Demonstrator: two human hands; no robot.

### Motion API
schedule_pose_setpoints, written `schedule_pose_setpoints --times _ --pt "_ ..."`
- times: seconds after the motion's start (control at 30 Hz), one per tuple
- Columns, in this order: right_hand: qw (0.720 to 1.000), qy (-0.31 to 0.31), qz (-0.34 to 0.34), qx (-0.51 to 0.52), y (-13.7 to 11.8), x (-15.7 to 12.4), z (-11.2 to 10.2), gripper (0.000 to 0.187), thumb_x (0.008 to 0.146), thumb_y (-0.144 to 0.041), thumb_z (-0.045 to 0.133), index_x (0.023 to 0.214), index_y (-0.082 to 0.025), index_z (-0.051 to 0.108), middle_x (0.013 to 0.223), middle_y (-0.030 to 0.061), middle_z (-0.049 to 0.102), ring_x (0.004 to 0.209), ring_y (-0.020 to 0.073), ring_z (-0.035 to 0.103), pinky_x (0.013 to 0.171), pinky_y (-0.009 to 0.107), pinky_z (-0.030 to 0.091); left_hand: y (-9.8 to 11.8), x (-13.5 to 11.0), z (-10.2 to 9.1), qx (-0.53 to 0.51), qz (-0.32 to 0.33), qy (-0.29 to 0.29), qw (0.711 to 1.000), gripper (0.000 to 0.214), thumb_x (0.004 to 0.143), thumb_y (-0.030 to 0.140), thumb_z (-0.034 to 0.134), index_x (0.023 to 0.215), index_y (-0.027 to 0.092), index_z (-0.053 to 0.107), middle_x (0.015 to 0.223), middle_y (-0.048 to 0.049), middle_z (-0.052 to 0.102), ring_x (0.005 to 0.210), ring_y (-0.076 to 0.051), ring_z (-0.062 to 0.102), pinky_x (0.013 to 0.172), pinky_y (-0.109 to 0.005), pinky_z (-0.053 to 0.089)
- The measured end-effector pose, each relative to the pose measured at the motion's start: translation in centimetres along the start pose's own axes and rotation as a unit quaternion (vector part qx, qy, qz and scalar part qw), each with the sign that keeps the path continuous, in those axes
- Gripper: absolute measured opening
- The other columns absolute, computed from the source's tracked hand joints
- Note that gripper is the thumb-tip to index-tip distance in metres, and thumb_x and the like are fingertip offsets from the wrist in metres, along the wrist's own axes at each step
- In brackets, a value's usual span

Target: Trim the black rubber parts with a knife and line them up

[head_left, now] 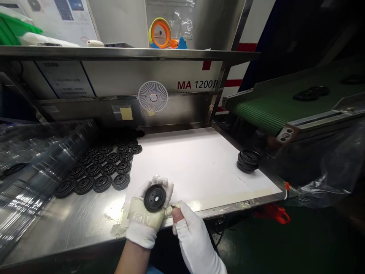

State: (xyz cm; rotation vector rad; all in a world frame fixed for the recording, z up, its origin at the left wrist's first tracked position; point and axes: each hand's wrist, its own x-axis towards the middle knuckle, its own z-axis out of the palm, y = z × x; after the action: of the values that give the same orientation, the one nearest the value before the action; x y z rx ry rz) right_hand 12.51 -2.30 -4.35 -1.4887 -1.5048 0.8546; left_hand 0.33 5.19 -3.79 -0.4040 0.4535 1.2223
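Rows of black ribbed discs [102,182] crowd the left of the metal bench [82,217], close against clear plastic trays [57,171] that lie slantwise and close off that side. A white sheet [185,160] covers the middle of the bench; near its right edge stands a short, uneven stack of black rings [248,161]. Beyond that corner a green conveyor belt [268,104] juts in above bench height, with more dark round parts [310,93] on it. Behind the sheet, a round white fan [153,96] is mounted on a rail below a metal shelf [128,53].

The black disc [151,193] in work is over the sheet's near edge, lying in the gloved left hand [149,209], whose fingers cup it from behind. Its broad face is turned up toward the camera, so the axis through its centre hole points up that way; being round, it has no long axis across the face. The gloved right hand [192,230], thumb tip bare, is beside the left thumb, fingers drawn in narrowly; I cannot tell whether it grips something small.
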Motion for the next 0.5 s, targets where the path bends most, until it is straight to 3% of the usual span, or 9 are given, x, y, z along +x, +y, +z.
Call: schedule_pose_setpoints --times 0.37,0.5 --pt "0.998 0.064 0.011 0.025 -0.1 -0.3 -1.7 0.043 0.09 -0.055 0.037 0.066 -0.022 0.05 0.052 -0.0018 0.051 0.051 0.0121 0.05 0.048 0.021 0.035 -1.0 -0.2 1.3 0.054 0.067 0.013 0.996 0.024 0.08 0.004 0.045 0.091 0.011 0.066 0.086 -0.0109 0.07 0.091 -0.026 0.066 0.084 -0.051 0.053" --pt "0.985 0.03 0.068 0.159 0.8 -0.4 -2.4 0.051 0.082 -0.067 0.044 0.064 -0.02 0.055 0.047 -0.0029 0.046 0.045 0.0106 0.045 0.045 0.021 0.033 -0.3 0.1 0.9 0.084 0.113 0.06 0.988 0.033 0.08 0.003 0.041 0.104 0.012 0.063 0.093 -0.0121 0.07 0.097 -0.029 0.063 0.084 -0.056 0.051"
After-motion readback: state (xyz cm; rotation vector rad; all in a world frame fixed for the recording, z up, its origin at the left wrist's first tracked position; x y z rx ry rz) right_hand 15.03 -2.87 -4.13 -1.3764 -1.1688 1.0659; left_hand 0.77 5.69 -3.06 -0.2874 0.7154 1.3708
